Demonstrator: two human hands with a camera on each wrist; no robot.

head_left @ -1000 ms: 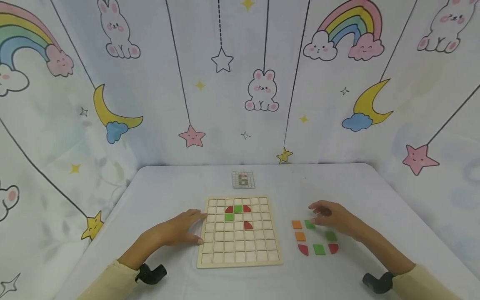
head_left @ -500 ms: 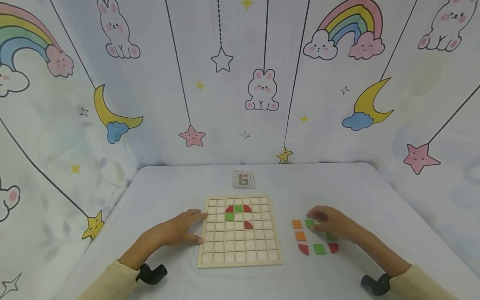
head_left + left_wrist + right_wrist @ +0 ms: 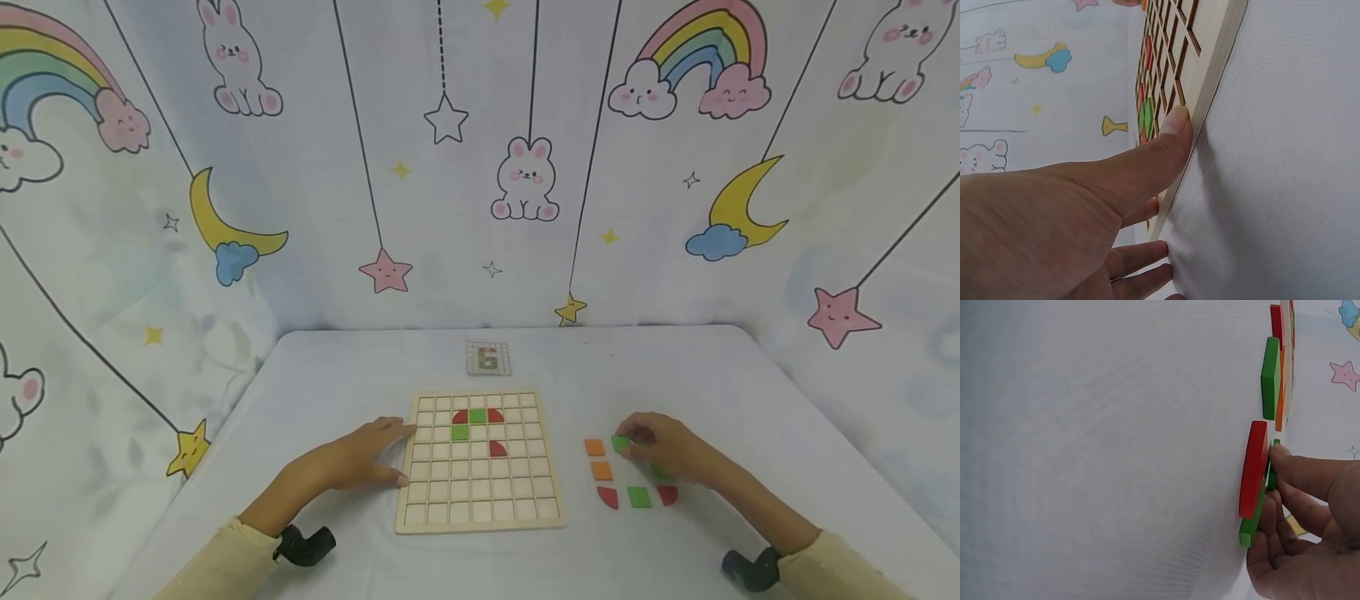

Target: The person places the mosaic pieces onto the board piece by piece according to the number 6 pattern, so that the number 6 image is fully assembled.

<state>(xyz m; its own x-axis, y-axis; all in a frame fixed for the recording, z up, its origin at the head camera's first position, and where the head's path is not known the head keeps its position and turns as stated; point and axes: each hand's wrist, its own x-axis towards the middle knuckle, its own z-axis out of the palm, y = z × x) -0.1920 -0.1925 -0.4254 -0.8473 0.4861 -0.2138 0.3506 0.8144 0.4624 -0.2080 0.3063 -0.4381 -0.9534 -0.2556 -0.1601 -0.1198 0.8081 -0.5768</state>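
My right hand (image 3: 663, 447) pinches a green square tile (image 3: 620, 442) between thumb and fingertips, at the far side of the loose tiles; in the right wrist view the tile (image 3: 1272, 481) is partly hidden behind the fingers and a red tile. Over the left edge of the wooden grid board (image 3: 480, 492) lies my left hand (image 3: 360, 454). Its thumb presses on the frame in the left wrist view, with the other fingers stretched along the side. Set into the board are green squares (image 3: 460, 432) and red quarter-round tiles (image 3: 498, 449).
Orange squares (image 3: 595, 447), green squares (image 3: 640, 497) and red quarter-rounds (image 3: 607, 497) lie right of the board. Behind the board is a small grid card (image 3: 488, 358) with a red and green figure. A patterned cloth backdrop (image 3: 450, 217) rises behind the white table (image 3: 337, 358).
My right hand has come down and closed its thumb and fingertips on the green square tile, which has shifted slightly. The left hand stays at the board's edge.
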